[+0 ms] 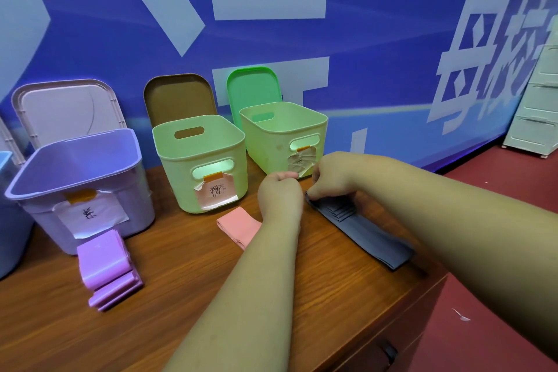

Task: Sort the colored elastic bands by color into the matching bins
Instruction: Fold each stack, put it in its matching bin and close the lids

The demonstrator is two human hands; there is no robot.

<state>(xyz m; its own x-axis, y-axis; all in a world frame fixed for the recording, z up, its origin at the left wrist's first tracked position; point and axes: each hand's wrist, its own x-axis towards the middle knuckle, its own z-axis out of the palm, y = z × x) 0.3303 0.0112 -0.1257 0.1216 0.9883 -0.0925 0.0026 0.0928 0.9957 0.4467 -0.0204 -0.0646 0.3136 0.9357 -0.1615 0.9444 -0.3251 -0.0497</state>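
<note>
Your right hand (330,178): fingers pinching far end of grey bands (362,229), stacked on table (181,251) | your left hand (280,195): fingers curled, grip unclear | pink band (238,226) lies before middle green bin (181,172) | purple bands (105,266) before purple bin (39,217)

Blue banner (362,54), drawer unit (534,118) far rt.

Institutional room: blue printed banner wall (362,48), wooden desk (181,266).

Dim, blue-tinted light; soft shadows; sheen on purple bin (84,160); wide-angle bending at edges
</note>
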